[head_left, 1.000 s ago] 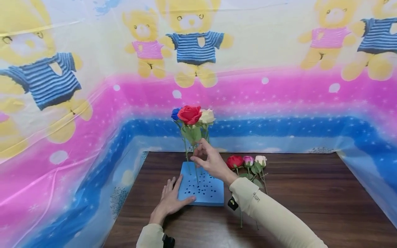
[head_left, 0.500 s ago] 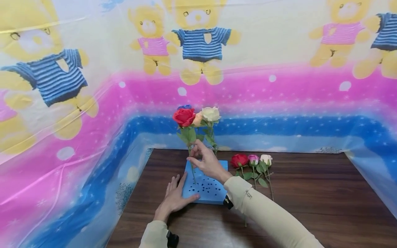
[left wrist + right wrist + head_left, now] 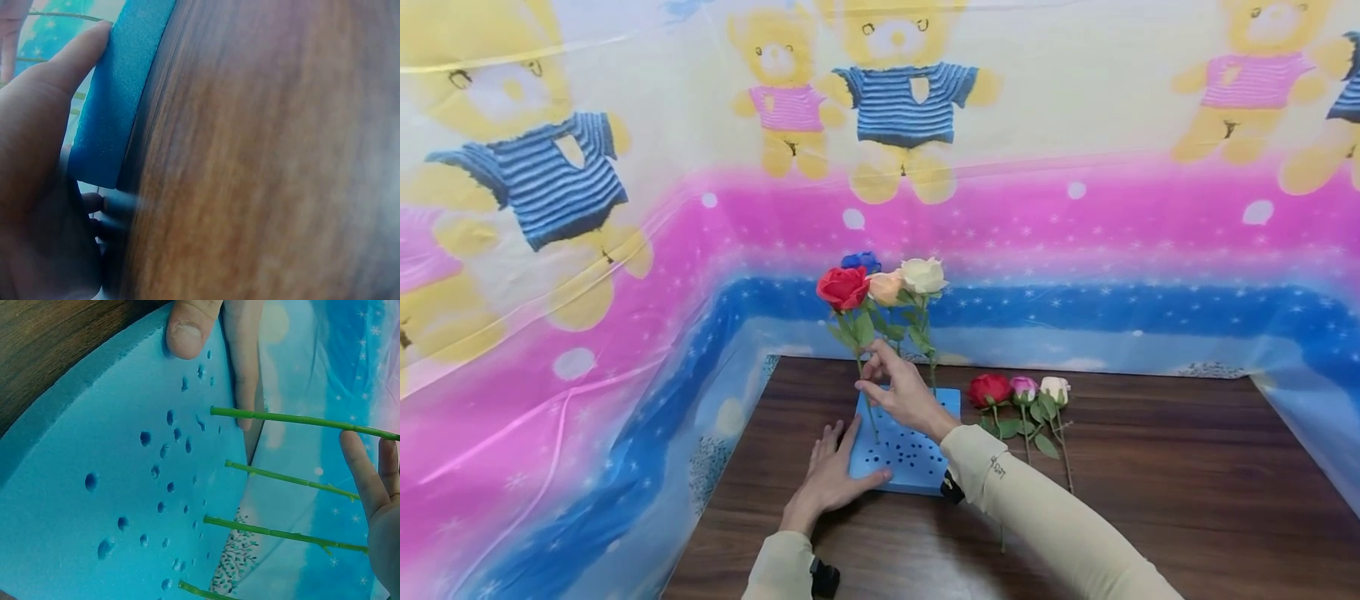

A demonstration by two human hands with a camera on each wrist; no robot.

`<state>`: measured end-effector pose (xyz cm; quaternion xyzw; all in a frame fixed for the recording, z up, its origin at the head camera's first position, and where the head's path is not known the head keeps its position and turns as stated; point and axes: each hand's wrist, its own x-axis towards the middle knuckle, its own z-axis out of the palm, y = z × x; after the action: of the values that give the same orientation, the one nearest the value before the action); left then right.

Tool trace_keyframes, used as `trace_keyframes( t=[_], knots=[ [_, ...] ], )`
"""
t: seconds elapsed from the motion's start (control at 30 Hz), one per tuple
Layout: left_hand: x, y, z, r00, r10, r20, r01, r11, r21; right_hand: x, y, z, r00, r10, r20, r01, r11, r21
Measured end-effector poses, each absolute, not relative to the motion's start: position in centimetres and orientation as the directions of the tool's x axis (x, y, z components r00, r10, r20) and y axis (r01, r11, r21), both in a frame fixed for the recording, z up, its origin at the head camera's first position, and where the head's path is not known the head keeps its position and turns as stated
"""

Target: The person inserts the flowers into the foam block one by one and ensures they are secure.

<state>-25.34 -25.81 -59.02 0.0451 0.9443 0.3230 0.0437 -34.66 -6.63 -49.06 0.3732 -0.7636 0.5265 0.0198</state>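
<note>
In the head view my right hand pinches the stem of a red rose, held upright over the left part of a light blue foam board full of holes. The right wrist view shows the lower end of its green stem right at the board's surface. My left hand lies at the board's left edge, fingers extended along the side and thumb on the front part. Behind the red rose stand a blue rose, a peach rose and a white rose, their stems upright in the board.
To the right of the board, a second red rose, a pink rose and a cream rose lie on the dark wooden table, stems toward me. A curtain printed with bears hangs behind the table.
The red rose has moved left relative to the other flowers, carried by my right hand, and the peach rose behind it shows. The left hand stays at the board; the whole view has shifted slightly.
</note>
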Motion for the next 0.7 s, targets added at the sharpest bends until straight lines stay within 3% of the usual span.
trace_keyframes(
  t=[0.47,0.7],
  knots=[
    [-25.3,-25.7,-59.0,-0.992,0.113,-0.047,0.062,0.792,0.607,-35.0,-6.7,-50.1,-0.751,-0.543,0.374,-0.545,0.192,-0.816],
    [-25.3,-25.8,-59.0,-0.992,0.117,-0.050,0.062,0.790,0.609,-35.0,-6.4,-50.4,-0.763,-0.540,0.355,-0.499,0.143,-0.855]
  ],
)
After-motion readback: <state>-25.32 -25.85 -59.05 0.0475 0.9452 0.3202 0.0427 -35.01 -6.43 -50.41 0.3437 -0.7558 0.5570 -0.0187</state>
